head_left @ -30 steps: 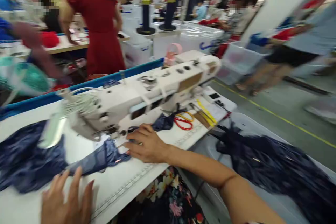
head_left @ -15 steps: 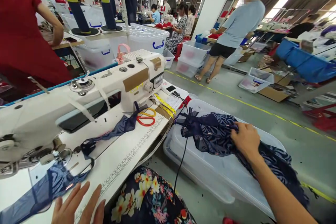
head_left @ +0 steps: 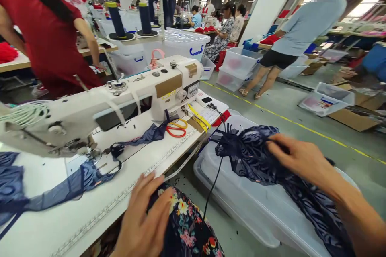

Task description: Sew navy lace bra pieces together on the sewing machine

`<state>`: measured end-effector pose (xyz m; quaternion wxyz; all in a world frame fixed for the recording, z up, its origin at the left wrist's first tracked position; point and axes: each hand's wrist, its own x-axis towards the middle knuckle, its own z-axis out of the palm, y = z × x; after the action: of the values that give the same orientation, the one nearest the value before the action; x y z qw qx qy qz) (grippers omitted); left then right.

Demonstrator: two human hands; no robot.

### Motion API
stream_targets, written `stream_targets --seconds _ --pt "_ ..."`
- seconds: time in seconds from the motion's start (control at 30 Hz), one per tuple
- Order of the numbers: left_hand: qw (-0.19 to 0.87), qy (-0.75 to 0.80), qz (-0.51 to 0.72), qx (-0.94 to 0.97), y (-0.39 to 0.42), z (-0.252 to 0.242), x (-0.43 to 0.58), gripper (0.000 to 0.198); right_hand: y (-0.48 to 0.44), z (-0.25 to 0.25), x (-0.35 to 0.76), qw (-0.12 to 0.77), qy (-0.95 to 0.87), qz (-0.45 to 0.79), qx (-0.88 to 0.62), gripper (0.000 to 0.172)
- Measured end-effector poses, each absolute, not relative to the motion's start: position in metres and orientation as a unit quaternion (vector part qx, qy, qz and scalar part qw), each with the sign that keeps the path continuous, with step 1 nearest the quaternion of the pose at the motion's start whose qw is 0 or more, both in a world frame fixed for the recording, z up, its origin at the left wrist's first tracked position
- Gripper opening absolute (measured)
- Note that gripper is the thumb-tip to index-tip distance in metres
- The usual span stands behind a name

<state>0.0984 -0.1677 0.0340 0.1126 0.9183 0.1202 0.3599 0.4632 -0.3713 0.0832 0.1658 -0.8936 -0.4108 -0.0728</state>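
Note:
My right hand [head_left: 297, 156] pinches a piece of dark navy patterned fabric [head_left: 256, 156] that lies heaped on the lid of a clear plastic bin [head_left: 241, 213] to my right. My left hand [head_left: 144, 221] hovers near the table's front edge over my floral lap, fingers loosely spread and holding nothing. A white sewing machine [head_left: 120, 100] stands on the white table [head_left: 90, 209]. A strip of navy fabric [head_left: 75, 182] lies under its needle and trails off to the left.
Red-handled scissors [head_left: 176, 128] and a yellow tape measure [head_left: 199, 116] lie by the machine's right end. A black cable hangs off the table edge. A person in red stands behind the table. Another person and clear bins stand along the aisle on the right.
My right hand has gathered the navy fabric on the bin lid more tightly. My left hand has shifted right from the table edge toward my lap. The view has turned slightly.

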Motion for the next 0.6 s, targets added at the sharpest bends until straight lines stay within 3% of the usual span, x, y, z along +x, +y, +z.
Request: stream_targets --seconds 0.07,0.13,0.27,0.37,0.47,0.6 --pt "0.176 0.085 0.332 0.923 -0.182 0.055 0.118 0.049 -0.336 0.104 0.404 0.162 -0.59 0.155 -0.776 0.025" --pt "0.241 0.051 0.267 0.932 -0.188 0.074 0.13 0.051 -0.306 0.12 0.351 0.162 -0.692 0.255 -0.656 0.025" --pt "0.42 0.153 0.112 0.888 -0.172 0.093 0.105 0.026 -0.266 0.125 0.312 0.162 -0.768 0.266 -0.56 0.017" --pt "0.495 0.249 0.067 0.83 -0.152 0.091 0.048 0.023 -0.236 0.098 0.319 0.126 -0.802 0.248 -0.529 0.015" --pt "0.489 0.346 0.069 0.798 -0.139 0.08 -0.011 0.018 -0.204 0.063 0.32 0.155 -0.824 0.188 -0.512 0.017" --pt "0.361 0.443 0.154 0.806 -0.129 0.063 -0.061 0.019 -0.166 0.044 0.302 0.225 -0.82 0.223 -0.477 0.024"
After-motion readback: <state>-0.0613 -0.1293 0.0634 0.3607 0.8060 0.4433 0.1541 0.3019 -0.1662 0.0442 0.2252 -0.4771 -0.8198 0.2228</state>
